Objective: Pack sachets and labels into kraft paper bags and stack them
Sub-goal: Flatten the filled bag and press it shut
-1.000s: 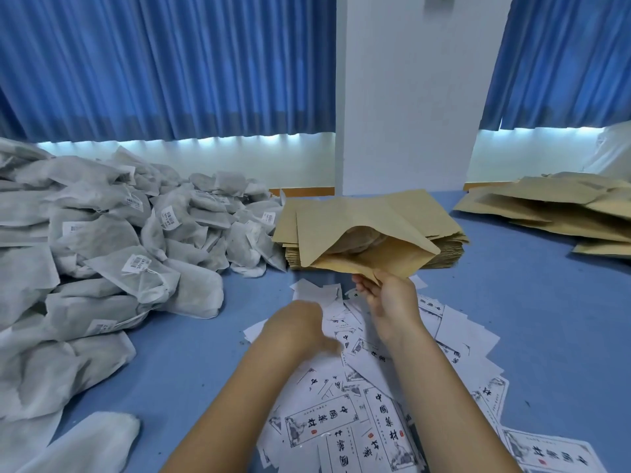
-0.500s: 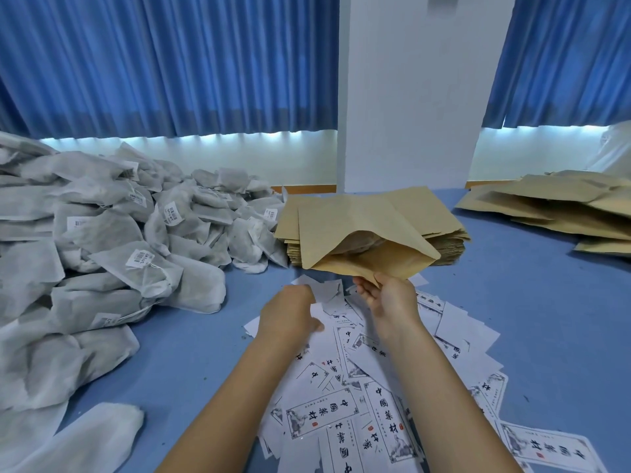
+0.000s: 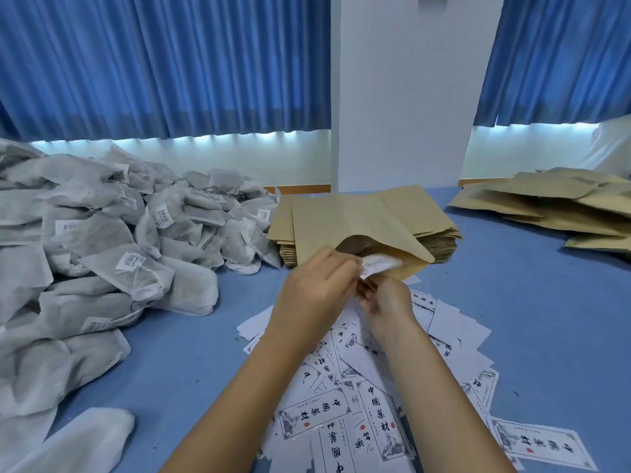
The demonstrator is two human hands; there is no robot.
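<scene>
A kraft paper bag (image 3: 345,220) lies tilted over the stack of empty bags (image 3: 440,242), its mouth gaping toward me with a dark sachet visible inside. My right hand (image 3: 387,302) pinches the bag's lower lip. My left hand (image 3: 316,285) holds a white label (image 3: 379,264), blurred, at the bag's mouth. Loose printed labels (image 3: 368,404) cover the table under my forearms. Grey sachets (image 3: 112,254) are heaped at the left.
The table is blue (image 3: 532,322). A pile of kraft bags (image 3: 560,206) lies at the far right. A white pillar (image 3: 403,97) and blue curtains (image 3: 164,63) stand behind. One sachet (image 3: 85,442) lies at the near left edge.
My left hand rose from the label pile with a label and brought it to the bag's mouth. The right hand kept its hold on the bag.
</scene>
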